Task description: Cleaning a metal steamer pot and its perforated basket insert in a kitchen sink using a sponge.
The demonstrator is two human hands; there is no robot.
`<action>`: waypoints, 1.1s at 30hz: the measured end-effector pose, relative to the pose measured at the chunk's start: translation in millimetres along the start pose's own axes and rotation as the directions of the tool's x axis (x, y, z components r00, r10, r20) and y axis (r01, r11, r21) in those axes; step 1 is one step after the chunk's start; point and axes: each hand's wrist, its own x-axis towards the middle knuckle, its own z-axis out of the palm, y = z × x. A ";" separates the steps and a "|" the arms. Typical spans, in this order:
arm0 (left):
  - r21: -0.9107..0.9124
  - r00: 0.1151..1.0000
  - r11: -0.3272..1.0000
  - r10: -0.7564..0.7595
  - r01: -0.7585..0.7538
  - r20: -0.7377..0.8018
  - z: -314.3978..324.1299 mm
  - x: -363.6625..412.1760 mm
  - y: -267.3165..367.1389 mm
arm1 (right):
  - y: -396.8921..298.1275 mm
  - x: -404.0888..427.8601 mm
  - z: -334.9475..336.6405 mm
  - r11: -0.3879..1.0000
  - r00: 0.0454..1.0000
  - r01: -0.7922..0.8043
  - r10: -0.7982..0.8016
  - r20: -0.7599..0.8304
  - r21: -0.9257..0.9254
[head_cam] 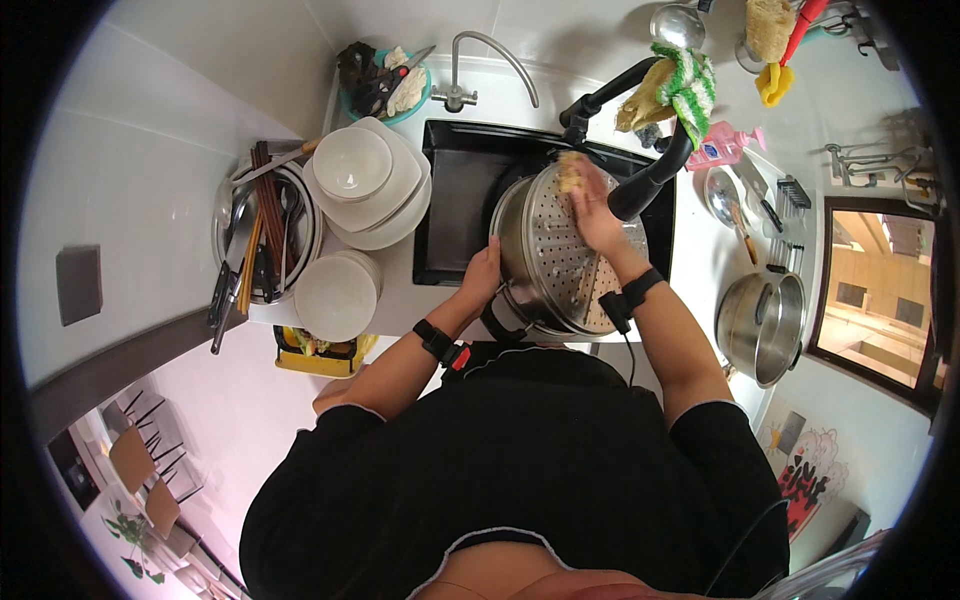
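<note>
A stainless steel steamer pot [513,225] leans in the black sink [457,202], tilted so that its perforated steamer plate [559,240] faces to the right. My left hand [481,274] grips the pot's left side wall, with the thumb up along the metal. A black loop handle [499,319] juts out just below that hand. My right hand [592,206] presses a yellowish scrubbing sponge [572,171] on the upper part of the perforated plate; the fingers and sponge are blurred. The plate's surface looks wet.
The black faucet [651,184] arches close over my right hand, with a green-and-white cloth [691,86] draped on it. Left of the sink stand stacked white bowls [352,161], plates [335,298] and a basin of utensils with knives [259,217]. A steel pot [761,330] and a cleaver [754,184] lie right.
</note>
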 end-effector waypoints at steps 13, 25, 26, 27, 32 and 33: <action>-0.102 0.997 0.992 -0.066 0.070 0.040 -8.5 -5.2 2.8 | 40.1 -121.1 -67.8 0.944 0.991 -0.118 0.131 0.022 -0.307; -0.163 0.986 0.986 -0.072 0.046 -0.152 -31.5 -44.7 22.5 | 7.5 -52.6 -41.8 0.662 0.776 -0.630 0.516 0.362 0.406; -0.092 0.987 0.996 -0.025 0.010 -0.157 -32.6 -49.2 30.0 | 12.0 -48.1 -35.7 0.629 0.775 -0.628 0.557 0.298 0.458; -0.025 0.986 0.999 0.020 -0.025 -0.166 -32.4 -54.6 34.6 | 8.8 -42.5 -35.0 0.624 0.775 -0.628 0.553 0.304 0.466; 0.045 0.972 0.996 0.088 -0.081 -0.216 -18.6 -74.6 47.3 | 11.7 -16.3 -47.7 0.449 0.706 -0.689 0.594 0.386 0.569; 0.065 0.968 0.994 0.103 -0.091 -0.227 -17.7 -75.3 47.0 | 9.3 -13.3 -48.4 0.358 0.706 -0.674 0.568 0.422 0.646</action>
